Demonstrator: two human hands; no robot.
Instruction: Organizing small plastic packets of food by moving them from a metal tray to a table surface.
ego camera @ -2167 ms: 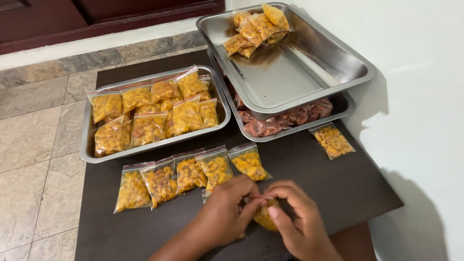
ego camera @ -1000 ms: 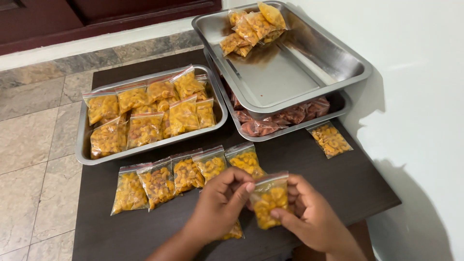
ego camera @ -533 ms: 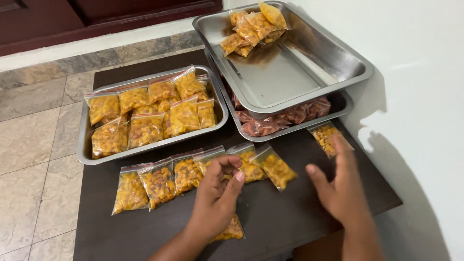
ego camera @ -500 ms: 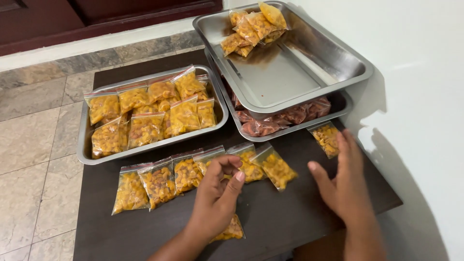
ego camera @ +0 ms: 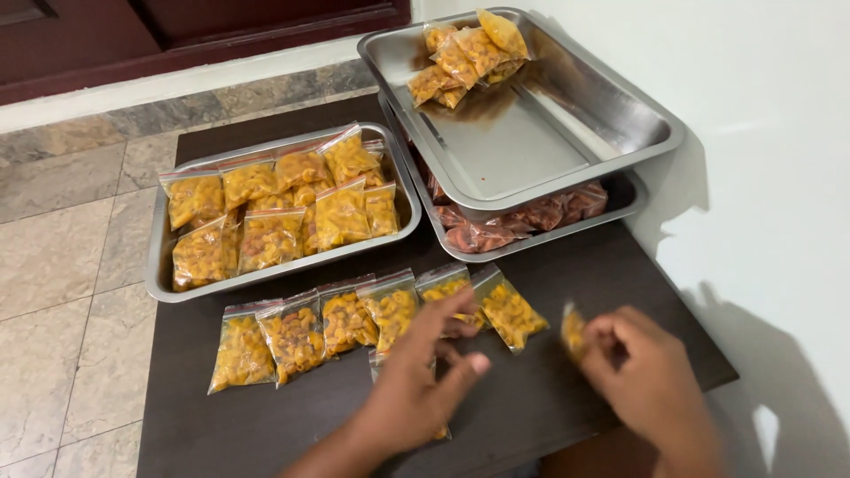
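Observation:
Several small clear bags of yellow-orange snack [ego camera: 294, 337] lie in a row on the dark table [ego camera: 531, 416]. My left hand [ego camera: 423, 382] hovers over the right part of that row with its fingers apart and holds nothing. A further bag [ego camera: 440, 433] peeks out from under its wrist. My right hand [ego camera: 649, 385] is at the front right of the table, its fingers pinched on one small yellow bag [ego camera: 574, 331], blurred and lifted off the surface. The last bag of the row [ego camera: 511, 312] lies just left of it.
A steel tray [ego camera: 161, 265] packed with yellow bags stands at the back left. At the back right an upper steel tray [ego camera: 620, 106] with a few yellow bags rests on a lower tray [ego camera: 620, 199] of reddish bags. A white wall is close on the right, tiled floor on the left.
My right hand laid the earlier bag at the right end of the row, reached to the lone bag at the table's right, and now holds it nearer the middle. My left hand barely moved.

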